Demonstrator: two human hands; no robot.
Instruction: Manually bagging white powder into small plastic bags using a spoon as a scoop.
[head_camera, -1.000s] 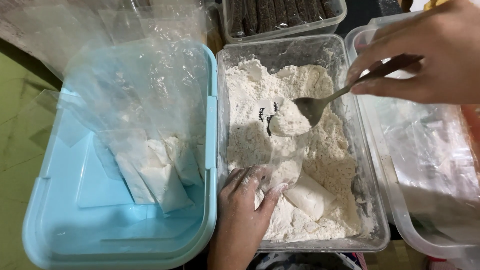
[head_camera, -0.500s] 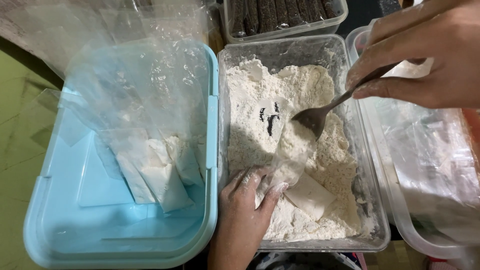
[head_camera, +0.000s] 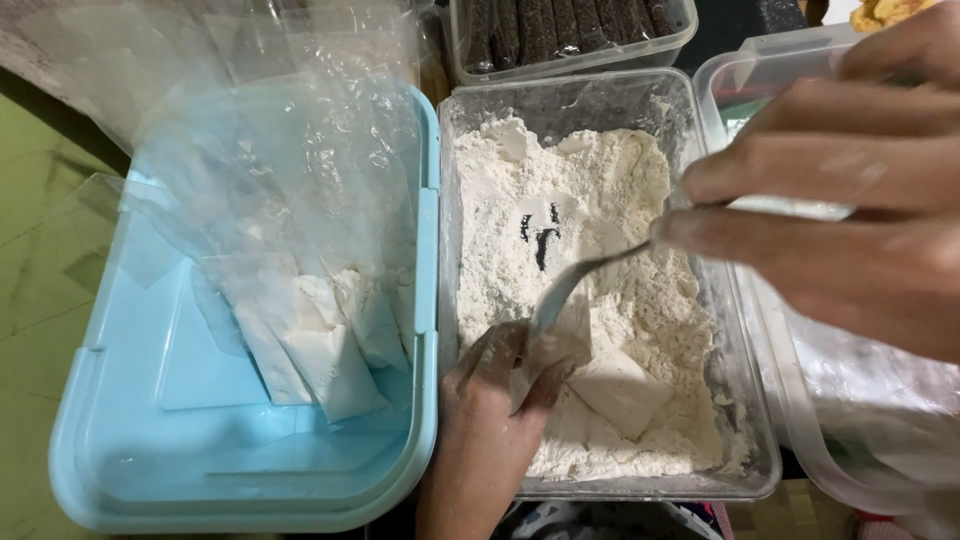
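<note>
Right hand (head_camera: 850, 210) pinches one metal spoon (head_camera: 570, 290) by its handle, bowl tipped into a small clear plastic bag (head_camera: 545, 365) that the left hand (head_camera: 495, 385) grips open at its mouth, low in the one clear tub of white flour (head_camera: 600, 200), centre-near. Bag looks light, limp and slippery, so the rim is probably the best place to hold it; flour loose, spills easily. Left, one blue tub (head_camera: 120, 440) holds three or so filled bags (head_camera: 320, 340), exact count unclear.

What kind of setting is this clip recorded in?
Likely a home kitchen or small food-prep spot: a clear tub of white flour, a spoon filling small plastic bags, and a light-blue bin holding filled bags.
</note>
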